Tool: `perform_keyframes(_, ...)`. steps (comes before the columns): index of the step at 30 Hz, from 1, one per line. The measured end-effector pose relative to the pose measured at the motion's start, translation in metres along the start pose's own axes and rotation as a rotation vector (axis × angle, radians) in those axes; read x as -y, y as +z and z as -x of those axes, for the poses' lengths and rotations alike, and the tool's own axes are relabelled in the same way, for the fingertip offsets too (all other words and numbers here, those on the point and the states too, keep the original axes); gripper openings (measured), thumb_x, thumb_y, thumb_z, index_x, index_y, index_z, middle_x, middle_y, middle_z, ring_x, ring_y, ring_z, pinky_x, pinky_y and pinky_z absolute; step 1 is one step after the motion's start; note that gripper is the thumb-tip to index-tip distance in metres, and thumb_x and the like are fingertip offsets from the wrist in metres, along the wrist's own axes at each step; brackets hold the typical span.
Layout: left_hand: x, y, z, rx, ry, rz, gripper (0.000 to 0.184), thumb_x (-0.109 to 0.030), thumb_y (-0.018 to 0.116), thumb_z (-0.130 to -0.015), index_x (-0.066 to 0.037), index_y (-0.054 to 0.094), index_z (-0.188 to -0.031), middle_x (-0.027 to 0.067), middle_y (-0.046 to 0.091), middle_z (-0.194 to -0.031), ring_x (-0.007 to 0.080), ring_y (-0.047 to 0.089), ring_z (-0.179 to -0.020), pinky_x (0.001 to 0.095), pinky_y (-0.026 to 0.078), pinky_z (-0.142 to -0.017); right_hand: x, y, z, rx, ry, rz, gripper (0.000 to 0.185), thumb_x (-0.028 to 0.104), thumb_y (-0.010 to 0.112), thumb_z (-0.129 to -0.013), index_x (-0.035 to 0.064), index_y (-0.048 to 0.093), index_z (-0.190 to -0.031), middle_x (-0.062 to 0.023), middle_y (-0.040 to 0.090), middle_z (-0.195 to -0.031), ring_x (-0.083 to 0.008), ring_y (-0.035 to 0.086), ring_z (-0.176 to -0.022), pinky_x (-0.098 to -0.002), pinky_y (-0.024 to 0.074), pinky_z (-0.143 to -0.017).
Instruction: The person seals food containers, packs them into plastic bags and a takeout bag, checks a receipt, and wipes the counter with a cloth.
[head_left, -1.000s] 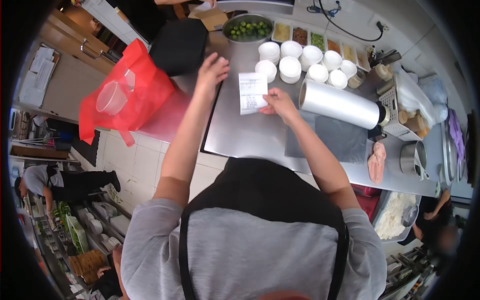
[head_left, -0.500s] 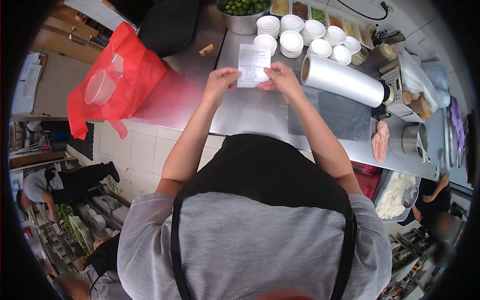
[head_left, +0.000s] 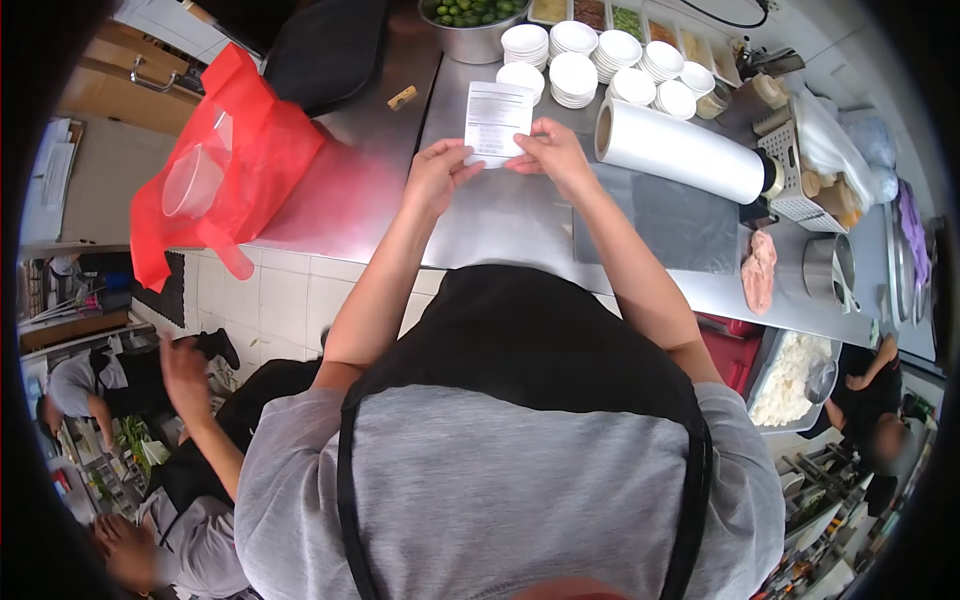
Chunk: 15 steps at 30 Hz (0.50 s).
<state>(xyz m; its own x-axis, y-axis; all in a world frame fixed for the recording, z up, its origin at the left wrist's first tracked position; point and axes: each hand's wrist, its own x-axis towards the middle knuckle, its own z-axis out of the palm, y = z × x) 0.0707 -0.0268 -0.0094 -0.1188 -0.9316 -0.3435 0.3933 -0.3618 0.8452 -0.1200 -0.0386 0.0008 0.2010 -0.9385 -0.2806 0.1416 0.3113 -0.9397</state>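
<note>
Slip (head_left: 499,115) — one, pinched by our left grip (head_left: 436,178) and right grip (head_left: 553,157), bowls (head_left: 573,76) beyond both; our uneven pull could tear it.

Lighting: bright, even, indoor; source out of view. Glare: pale sheen on the steel tabletop (head_left: 480,225), with a red cast beside the red bag (head_left: 240,140); white highlight along the plastic roll (head_left: 680,150). Shadows: soft, faint. Lens: wide, round, black at the corners, edges strongly bent. Focus: fair at centre; print on the paper slip (head_left: 498,122) too small to read; lower-left person's raised hand (head_left: 183,370) soft, perhaps from motion.
</note>
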Motion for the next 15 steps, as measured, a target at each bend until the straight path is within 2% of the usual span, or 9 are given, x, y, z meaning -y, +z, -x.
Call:
perform_keyframes(8,-0.0002,0.0033,0.0043,-0.008,0.0,0.02,0.009,0.0,0.051,-0.082,0.004,0.051,-0.09,0.0133,0.058,-0.092,0.0207,0.059,-0.085,0.033,0.05,-0.084,-0.0028,-0.0017,-0.0012,0.021,0.02,0.03,0.017,0.014,0.058,-0.084,0.001,0.048,-0.091,-0.0144,0.061,-0.083,-0.0202,0.065,-0.07,-0.0253,0.0529,-0.061)
perform_keyframes(15,0.0003,0.0025,0.0031,0.003,0.006,0.037,0.011,0.001,0.05,-0.082,0.005,0.051,-0.092,0.0138,0.058,-0.093,0.0202,0.06,-0.085,0.0306,0.052,-0.082,-0.007,-0.0033,-0.0032,0.015,-0.005,0.012,0.017,0.014,0.058,-0.085,0.0017,0.048,-0.091,-0.0141,0.062,-0.083,-0.0199,0.065,-0.069,-0.0253,0.0526,-0.061)
